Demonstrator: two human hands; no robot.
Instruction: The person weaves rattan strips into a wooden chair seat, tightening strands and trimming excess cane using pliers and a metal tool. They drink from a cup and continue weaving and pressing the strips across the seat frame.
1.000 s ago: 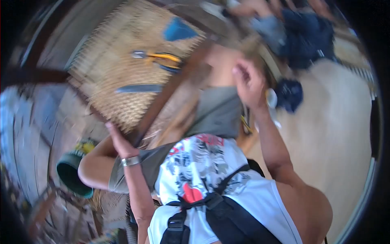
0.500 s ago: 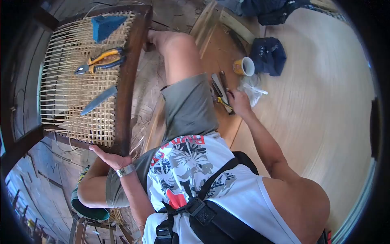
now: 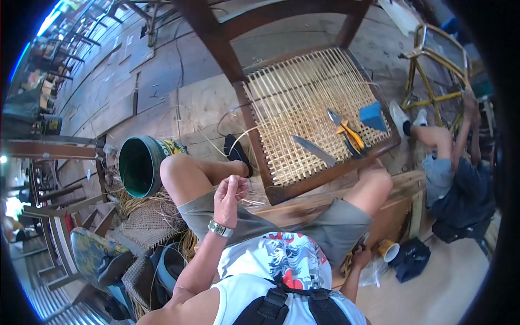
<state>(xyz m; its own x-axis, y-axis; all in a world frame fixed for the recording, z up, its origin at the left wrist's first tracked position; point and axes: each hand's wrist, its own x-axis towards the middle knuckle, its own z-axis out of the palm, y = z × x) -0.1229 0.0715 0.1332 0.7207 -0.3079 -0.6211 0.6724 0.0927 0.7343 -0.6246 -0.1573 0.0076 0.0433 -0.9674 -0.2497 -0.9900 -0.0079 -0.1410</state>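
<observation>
My left hand [image 3: 229,199], with a metal watch at its wrist, is raised in front of the chair. Its thumb presses against the curled fingers; whatever they may hold is too small to make out. My right hand [image 3: 361,257] is low beside my thigh, next to the tools on the wooden board, its fingers curled and partly hidden. The chair's woven cane seat [image 3: 292,114] has a dark wooden frame [image 3: 303,185]. On the weave lie orange-and-black pliers [image 3: 346,134], a knife blade [image 3: 315,150] and a blue wedge-shaped piece [image 3: 373,116].
A green bucket [image 3: 138,167] stands left of my knee, near loose cane strands. By my right hand are a yellow-and-white cup [image 3: 388,250], a clear plastic bag [image 3: 372,273] and dark folded cloth [image 3: 410,260]. Another person [image 3: 460,173] sits at right, hands on a bamboo-like frame [image 3: 433,100].
My view has swung left and up. My left hand has come off the chair frame's corner and is raised with its fingers closed. My right hand stays beside the tools.
</observation>
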